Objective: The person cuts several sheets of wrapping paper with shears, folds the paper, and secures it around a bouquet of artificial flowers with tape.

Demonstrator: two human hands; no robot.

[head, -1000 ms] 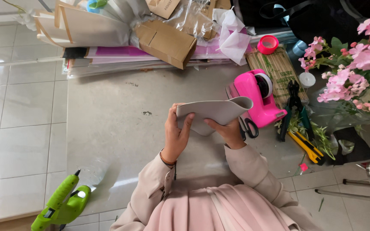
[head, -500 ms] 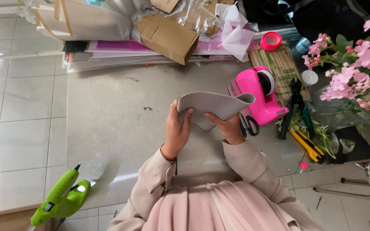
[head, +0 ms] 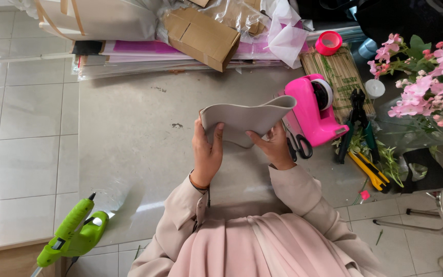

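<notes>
At the frame's centre, a curved grey sheet (head: 244, 119) is being held by both hands, left hand (head: 207, 154) and right hand (head: 274, 147); edges should be kept even.

I count 1 brown cardboard box (head: 201, 37), oblong, lying tilted on the stacked pink sheets (head: 144, 50) at the table's far edge. Behind it I see crinkled clear plastic wrapping (head: 242, 15) over another brown package.

Long beige sleeves, loose at the cuffs — a pale pink pleated garment below.
</notes>
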